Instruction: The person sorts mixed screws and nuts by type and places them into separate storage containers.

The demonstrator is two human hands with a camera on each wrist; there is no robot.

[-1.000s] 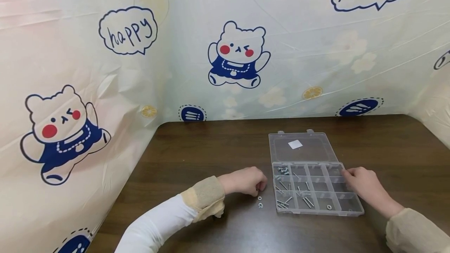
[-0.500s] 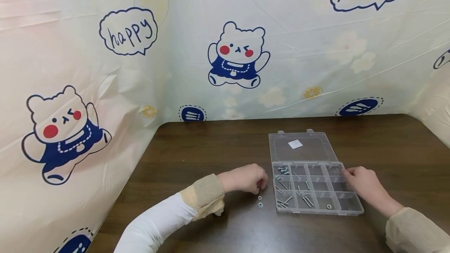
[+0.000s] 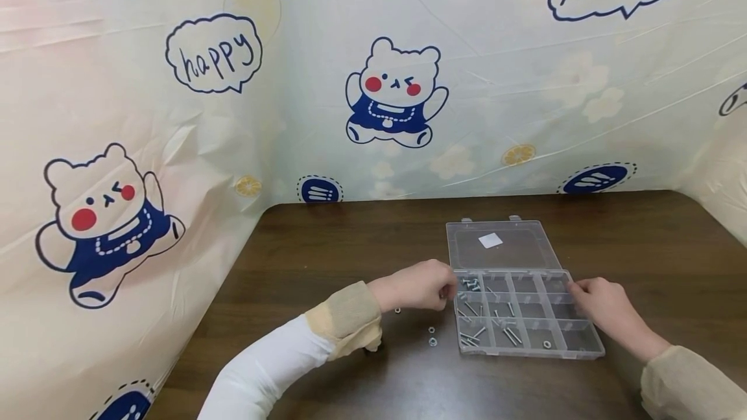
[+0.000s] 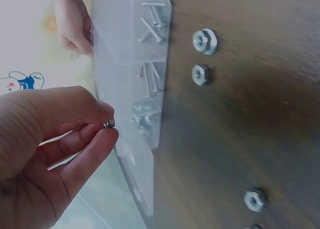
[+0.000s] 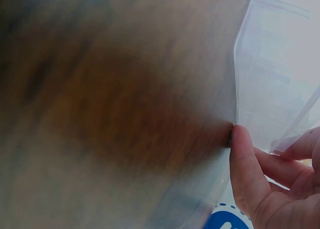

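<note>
My left hand (image 3: 413, 286) pinches a small metal nut (image 4: 109, 123) between thumb and fingertip, close to the left wall of a clear compartment box (image 3: 532, 353). The nut is hidden in the head view. At the box's right side, my right hand (image 3: 615, 316) grips the rim with thumb and fingers; the right wrist view shows the thumb (image 5: 245, 154) against the outer wall. Screws (image 3: 512, 336) lie in several left and middle compartments. One round nut or washer (image 3: 546, 344) sits in a front compartment.
On the table (image 3: 315, 251), left of the box, lie a flanged nut (image 4: 204, 41), a hex nut (image 4: 200, 74) and another hex nut (image 4: 254, 200). The open lid (image 3: 525, 245) lies flat behind the box, bearing a white paper square (image 3: 490, 240). A printed sheet hangs behind.
My left hand has risen from the table and moved right and back to the box's left edge, uncovering a nut on the table. The right hand has stayed on the box.
</note>
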